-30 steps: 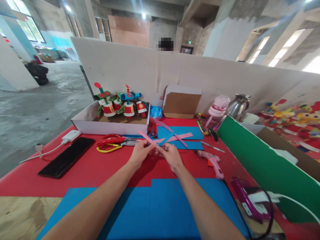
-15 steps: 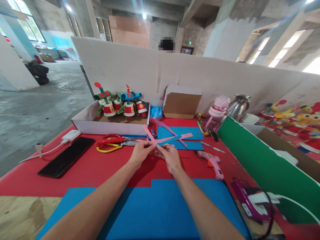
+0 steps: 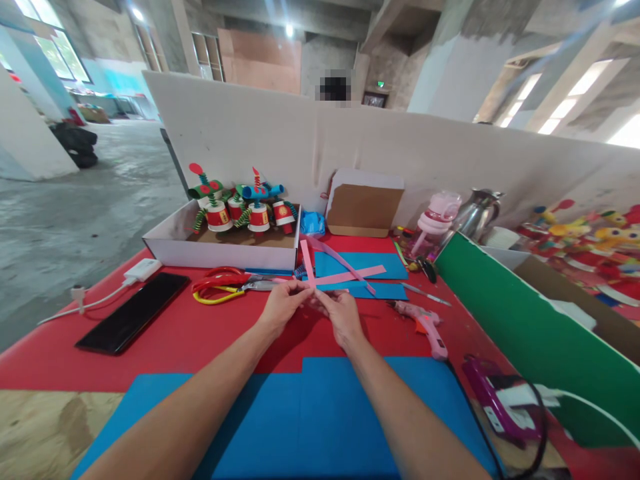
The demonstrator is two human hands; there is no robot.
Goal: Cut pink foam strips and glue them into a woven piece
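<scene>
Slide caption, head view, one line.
Left hand and right hand hold a pink strip above a red tabletop, near a glue gun.

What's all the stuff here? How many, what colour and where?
Open box: one, white, back left
Paper-cup figures: at least four, multicoloured, inside
Cardboard box: one, brown-white, back middle
Smartphone: one, black, left
Charger: one, white, behind smartphone
Scissors: count unclear, red-yellow, left
Glue gun: one, pink, right
Bottle: one, pink, back right
Jug: one, silver, beside bottle
Power strip: one, purple, front right
Paper strips: several, pink, centre
Paper sheets: several, blue, centre and front
Panel: one, green, right
Left hand: one, bare, centre
Right hand: one, bare, centre
</scene>
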